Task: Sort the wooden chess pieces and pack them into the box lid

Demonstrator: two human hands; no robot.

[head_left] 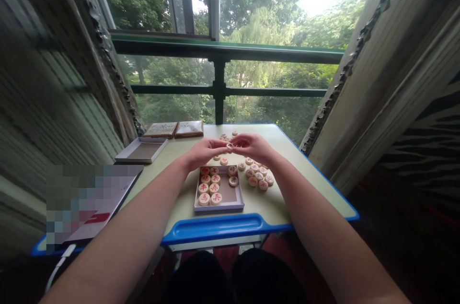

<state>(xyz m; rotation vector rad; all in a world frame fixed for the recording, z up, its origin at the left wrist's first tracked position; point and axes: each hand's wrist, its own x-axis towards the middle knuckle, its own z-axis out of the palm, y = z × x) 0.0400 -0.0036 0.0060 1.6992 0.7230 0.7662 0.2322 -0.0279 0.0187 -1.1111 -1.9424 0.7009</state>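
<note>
Above the middle of the table, my left hand (205,151) and my right hand (252,146) meet at the fingertips. Between them is a round, pale Chinese chess piece (230,146), pinched from both sides. Just below my hands lies a shallow box (233,197). Its left side carries two columns of red-marked pieces (214,188), and a few dark-marked pieces (233,181) sit at its upper right. A loose cluster of pieces (258,176) lies right of the box, below my right wrist. More pieces (224,161) are scattered beneath and beyond my hands, partly hidden.
An empty box lid (124,156) lies at the table's left, near a folded wooden board (176,130). A partly blurred laptop or tablet (104,198) with a white cable (64,256) takes up the near left. The table's blue rim (219,225) runs along the front, before a railed window.
</note>
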